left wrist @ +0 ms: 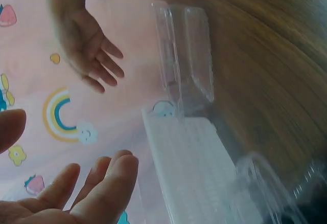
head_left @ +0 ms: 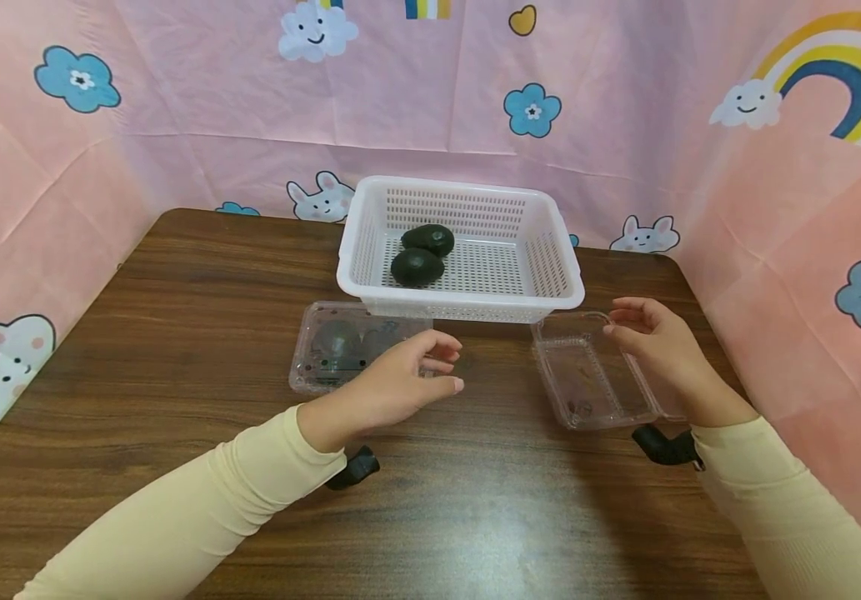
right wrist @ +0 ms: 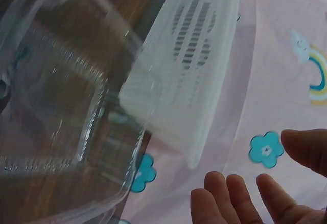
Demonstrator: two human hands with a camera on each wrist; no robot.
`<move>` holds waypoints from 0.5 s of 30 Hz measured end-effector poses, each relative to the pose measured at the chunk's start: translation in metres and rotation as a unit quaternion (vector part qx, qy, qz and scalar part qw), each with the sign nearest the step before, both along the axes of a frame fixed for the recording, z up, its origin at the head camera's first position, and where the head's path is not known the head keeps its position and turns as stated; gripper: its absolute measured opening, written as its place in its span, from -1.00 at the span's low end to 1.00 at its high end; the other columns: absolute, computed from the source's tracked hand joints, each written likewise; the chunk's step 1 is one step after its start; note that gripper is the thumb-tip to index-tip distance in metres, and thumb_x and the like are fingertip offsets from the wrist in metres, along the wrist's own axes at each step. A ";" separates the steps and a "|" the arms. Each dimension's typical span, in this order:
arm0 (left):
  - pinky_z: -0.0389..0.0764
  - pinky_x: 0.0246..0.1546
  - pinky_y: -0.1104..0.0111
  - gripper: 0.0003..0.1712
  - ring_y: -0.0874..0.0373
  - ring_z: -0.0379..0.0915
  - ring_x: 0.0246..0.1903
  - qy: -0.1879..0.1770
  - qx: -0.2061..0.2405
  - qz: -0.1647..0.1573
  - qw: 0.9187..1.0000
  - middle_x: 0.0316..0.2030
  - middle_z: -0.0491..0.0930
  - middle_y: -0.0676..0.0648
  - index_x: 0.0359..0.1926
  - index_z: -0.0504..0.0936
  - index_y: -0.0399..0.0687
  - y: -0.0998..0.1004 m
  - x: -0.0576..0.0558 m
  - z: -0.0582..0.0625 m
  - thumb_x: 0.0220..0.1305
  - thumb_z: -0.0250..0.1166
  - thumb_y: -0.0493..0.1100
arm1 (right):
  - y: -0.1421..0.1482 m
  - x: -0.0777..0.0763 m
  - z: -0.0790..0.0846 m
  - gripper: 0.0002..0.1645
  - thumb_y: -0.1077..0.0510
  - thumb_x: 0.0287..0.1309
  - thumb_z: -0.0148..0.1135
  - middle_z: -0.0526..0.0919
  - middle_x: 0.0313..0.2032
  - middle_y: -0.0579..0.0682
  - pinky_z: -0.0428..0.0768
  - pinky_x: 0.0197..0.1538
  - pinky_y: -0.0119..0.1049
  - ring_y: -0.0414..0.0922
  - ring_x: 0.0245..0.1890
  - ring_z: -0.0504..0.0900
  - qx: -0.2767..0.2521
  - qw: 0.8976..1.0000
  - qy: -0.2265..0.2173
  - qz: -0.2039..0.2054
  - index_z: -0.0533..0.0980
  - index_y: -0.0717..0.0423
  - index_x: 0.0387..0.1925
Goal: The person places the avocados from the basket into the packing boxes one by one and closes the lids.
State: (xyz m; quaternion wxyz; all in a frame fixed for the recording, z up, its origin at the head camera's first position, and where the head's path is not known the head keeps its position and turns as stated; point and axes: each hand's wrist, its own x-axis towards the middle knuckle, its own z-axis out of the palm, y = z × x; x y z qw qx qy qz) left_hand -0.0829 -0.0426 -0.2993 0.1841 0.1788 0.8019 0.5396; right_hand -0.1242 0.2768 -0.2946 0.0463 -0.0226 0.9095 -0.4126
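Observation:
My left hand (head_left: 392,381) hovers with relaxed fingers over the right end of a clear plastic clamshell box (head_left: 317,333) that has dark avocados inside. Nothing is in its grasp. My right hand (head_left: 658,346) is above the right side of another clear clamshell box (head_left: 583,383), which stands with its lid open to the right and no fruit in it. In the right wrist view those fingers (right wrist: 219,198) are apart from the box and hold nothing. Behind both boxes sits a white slotted basket (head_left: 460,304) with two dark avocados (head_left: 417,267) in its left part.
The wooden table (head_left: 445,500) carries all of this. Pink printed cloth (head_left: 415,100) hangs behind it and at both sides, close to the basket's back and near my right arm. A black camera mount (head_left: 355,468) juts out under each wrist.

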 end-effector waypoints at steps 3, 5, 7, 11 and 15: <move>0.48 -0.11 0.25 -0.53 0.01 0.36 0.05 -0.005 0.003 0.006 1.000 0.06 0.38 -0.14 0.10 0.34 -0.14 0.009 0.001 -0.001 0.16 0.19 -0.21 | 0.008 -0.006 -0.003 -0.35 0.02 0.20 0.06 0.36 0.09 0.29 0.43 -0.20 -0.50 -0.15 -0.08 0.45 0.008 1.000 -0.006 -0.006 0.16 0.28 0.21; 0.48 -0.12 0.26 -0.54 0.01 0.36 0.05 -0.008 0.004 0.009 1.000 0.05 0.39 -0.14 0.08 0.34 -0.15 0.015 0.001 -0.003 0.15 0.19 -0.22 | 0.012 -0.010 -0.004 -0.34 0.02 0.20 0.06 0.36 0.09 0.31 0.43 -0.27 -0.56 -0.20 -0.13 0.44 0.014 1.000 -0.003 -0.005 0.16 0.30 0.21; 0.48 -0.12 0.26 -0.54 0.01 0.37 0.05 -0.011 0.005 0.009 1.000 0.05 0.39 -0.13 0.08 0.35 -0.16 0.021 0.000 -0.006 0.14 0.20 -0.22 | 0.017 -0.014 -0.007 -0.34 0.02 0.20 0.05 0.36 0.08 0.33 0.43 -0.28 -0.56 -0.13 -0.11 0.45 0.025 1.000 0.005 -0.007 0.17 0.33 0.21; 0.47 -0.10 0.26 -0.54 0.02 0.37 0.04 -0.013 -0.003 0.008 1.000 0.04 0.40 -0.13 0.07 0.36 -0.16 0.033 -0.003 -0.015 0.14 0.22 -0.18 | 0.027 -0.019 -0.010 -0.34 0.02 0.20 0.04 0.36 0.07 0.36 0.39 -0.28 -0.56 0.14 -0.01 0.39 0.043 0.999 0.015 -0.020 0.18 0.35 0.20; 0.46 -0.09 0.24 -0.53 0.04 0.37 0.04 -0.021 -0.015 0.000 1.000 0.05 0.39 -0.11 0.08 0.35 -0.13 0.044 -0.004 -0.024 0.15 0.22 -0.14 | 0.034 -0.022 -0.013 -0.32 0.02 0.21 0.02 0.34 0.08 0.39 0.38 -0.28 -0.54 0.19 0.01 0.38 0.047 0.999 0.006 -0.023 0.16 0.38 0.21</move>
